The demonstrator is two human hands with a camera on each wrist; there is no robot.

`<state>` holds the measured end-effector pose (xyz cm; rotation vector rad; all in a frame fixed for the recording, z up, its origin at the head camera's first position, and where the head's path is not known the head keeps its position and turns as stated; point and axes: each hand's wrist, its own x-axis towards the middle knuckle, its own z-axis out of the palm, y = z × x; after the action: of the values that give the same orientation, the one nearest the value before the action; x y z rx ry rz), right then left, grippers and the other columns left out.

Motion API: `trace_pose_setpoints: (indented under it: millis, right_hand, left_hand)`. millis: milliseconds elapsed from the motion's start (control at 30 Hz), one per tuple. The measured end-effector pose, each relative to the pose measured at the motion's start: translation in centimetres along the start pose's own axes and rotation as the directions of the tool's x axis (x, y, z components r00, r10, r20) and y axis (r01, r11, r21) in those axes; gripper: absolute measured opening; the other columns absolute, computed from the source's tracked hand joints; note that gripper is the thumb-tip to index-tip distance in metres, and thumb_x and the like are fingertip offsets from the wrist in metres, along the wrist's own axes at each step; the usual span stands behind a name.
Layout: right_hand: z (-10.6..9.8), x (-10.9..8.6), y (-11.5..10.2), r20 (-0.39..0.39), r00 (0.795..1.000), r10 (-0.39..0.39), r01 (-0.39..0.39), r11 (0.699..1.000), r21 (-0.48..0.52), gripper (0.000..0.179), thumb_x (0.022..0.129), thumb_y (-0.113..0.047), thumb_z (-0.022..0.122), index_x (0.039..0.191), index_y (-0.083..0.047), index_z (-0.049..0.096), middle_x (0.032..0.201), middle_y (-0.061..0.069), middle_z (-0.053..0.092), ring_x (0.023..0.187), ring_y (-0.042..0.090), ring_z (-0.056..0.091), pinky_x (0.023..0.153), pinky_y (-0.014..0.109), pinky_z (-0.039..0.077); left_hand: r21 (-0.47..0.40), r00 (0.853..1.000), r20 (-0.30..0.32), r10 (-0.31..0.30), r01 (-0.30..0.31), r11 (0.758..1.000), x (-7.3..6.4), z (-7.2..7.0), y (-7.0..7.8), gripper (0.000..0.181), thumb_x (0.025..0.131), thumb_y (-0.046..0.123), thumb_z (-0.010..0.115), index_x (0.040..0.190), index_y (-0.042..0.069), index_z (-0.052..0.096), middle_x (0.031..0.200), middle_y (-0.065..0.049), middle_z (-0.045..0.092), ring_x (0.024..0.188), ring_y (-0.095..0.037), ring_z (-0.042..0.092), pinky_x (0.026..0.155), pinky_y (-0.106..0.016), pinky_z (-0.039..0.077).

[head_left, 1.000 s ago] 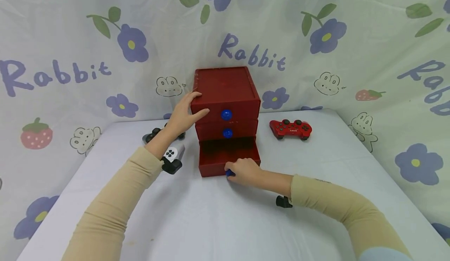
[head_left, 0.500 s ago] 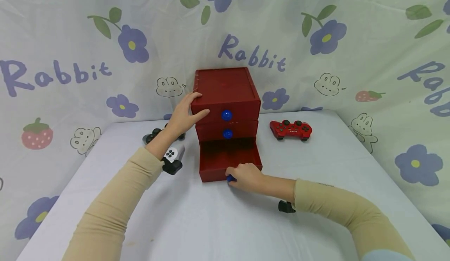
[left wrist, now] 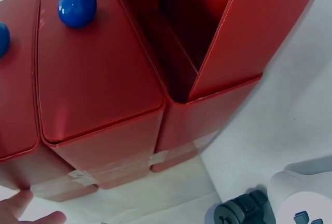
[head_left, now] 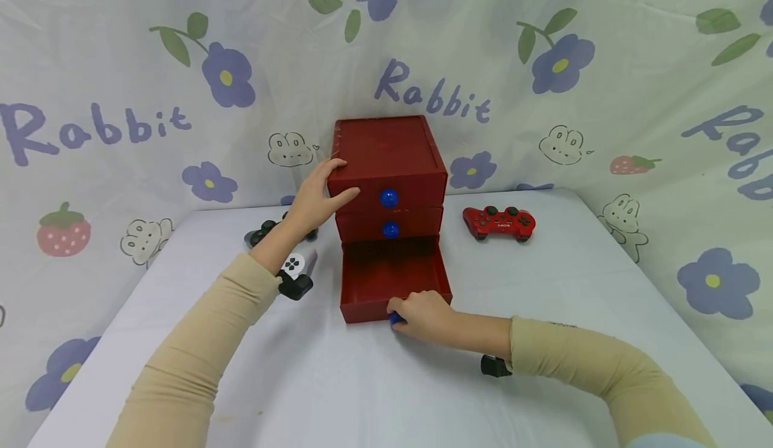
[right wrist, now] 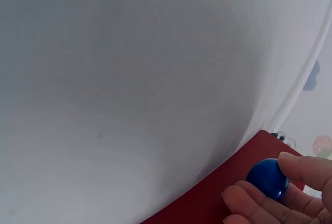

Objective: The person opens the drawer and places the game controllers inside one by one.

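A red cabinet [head_left: 386, 145] of three stacked drawers stands at the back of the table. Its bottom drawer [head_left: 362, 312] is pulled out, and the inside that shows holds nothing. My right hand [head_left: 425, 317] pinches the blue knob [right wrist: 267, 178] of that drawer between thumb and fingers. Against the cabinet's upper left side rests my left hand [head_left: 317, 196], fingers spread over the top edge and thumb toward the front. The top drawer [head_left: 359, 196] and the middle drawer [left wrist: 98, 73] are closed, each with a round blue knob.
A red game controller [head_left: 500, 222] lies right of the cabinet. To its left, partly behind my left forearm, are a white controller [head_left: 297, 263] and a dark one [head_left: 261, 232]. A flower-printed cloth [head_left: 459, 45] hangs behind the white table [head_left: 338, 394].
The right hand has drawn the bottom drawer further out toward me, so more of its inside shows. The left hand has stayed in place on the cabinet.
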<state>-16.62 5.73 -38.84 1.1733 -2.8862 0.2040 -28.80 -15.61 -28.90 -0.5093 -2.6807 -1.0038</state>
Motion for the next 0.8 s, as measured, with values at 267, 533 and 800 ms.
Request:
trace_pose_setpoints:
  millis: [267, 533, 800]
  right_hand:
    - [-0.5, -0.5, -0.2, 0.006, 1.0, 0.013, -0.013, 1.0, 0.028, 0.028, 0.073, -0.03, 0.062, 0.098, -0.016, 0.058, 0.067, -0.005, 0.059, 0.05, 0.003, 0.047, 0.047, 0.013, 0.039]
    - [-5.2, -1.3, 1.5, -0.077, 0.997, 0.031, -0.019, 0.987, 0.161, 0.022, 0.076, -0.025, 0.06, 0.096, -0.016, 0.06, 0.069, -0.006, 0.06, 0.056, 0.002, 0.051, 0.049, 0.011, 0.039]
    - [-10.4, -1.3, 6.3, -0.174, 0.975, 0.14, -0.125, 0.987, 0.097, 0.029, 0.075, -0.025, 0.061, 0.102, -0.015, 0.056, 0.084, 0.001, 0.062, 0.065, 0.01, 0.054, 0.047, 0.016, 0.04]
  left_hand:
    - [-0.01, 1.0, -0.009, 0.005, -0.005, 1.0, 0.1, 0.1, 0.0, 0.059, 0.072, 0.051, 0.053, 0.121, 0.025, 0.034, 0.13, 0.001, 0.029, 0.11, -0.021, 0.034, 0.083, -0.045, 0.036]
    - [-0.014, 1.0, -0.002, -0.009, 0.009, 1.0, 0.1, 0.3, -0.3, 0.06, 0.071, 0.053, 0.052, 0.122, 0.028, 0.033, 0.131, 0.003, 0.028, 0.11, -0.02, 0.034, 0.082, -0.043, 0.038]
    - [-0.025, 1.0, -0.008, -0.006, 0.006, 1.0, 0.1, 0.4, -0.4, 0.059, 0.072, 0.053, 0.052, 0.122, 0.029, 0.033, 0.131, 0.004, 0.028, 0.11, -0.02, 0.034, 0.083, -0.044, 0.037]
